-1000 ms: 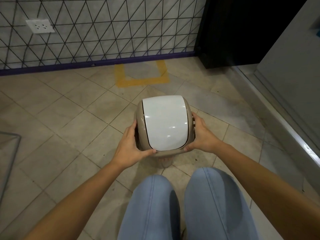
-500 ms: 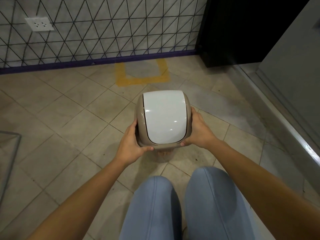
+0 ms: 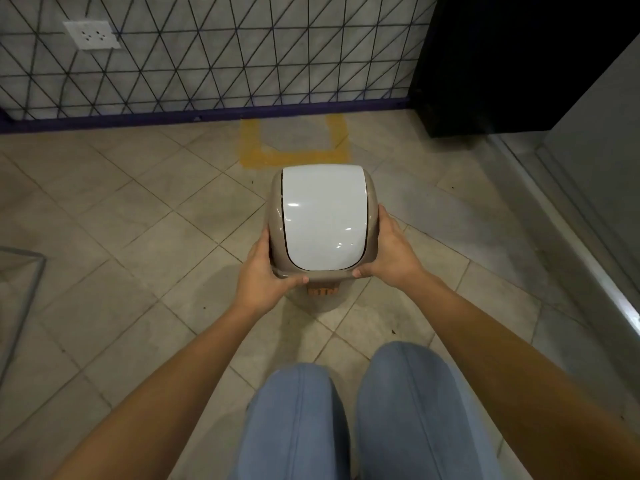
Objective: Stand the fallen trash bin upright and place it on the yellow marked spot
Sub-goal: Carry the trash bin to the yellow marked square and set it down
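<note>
So the trash bin sits dead centre of the frame, clamped between both hands. Left hand is wrapped on its left flank, thumb hooked across the near bottom edge of the lid rim; right hand mirrors that on the right flank, thumb tucked under the same edge. Fingers are curled around the beige shell on both sides.

The bin is upright, its white swing lid facing straight up at the camera, so the long axis runs vertically, down toward the floor tiles. A bit of the body with an orange label shows below the lid.

The yellow marked spot sits just above the bin in the frame, against the purple baseboard. Can't tell if the bin's base touches the floor.
</note>
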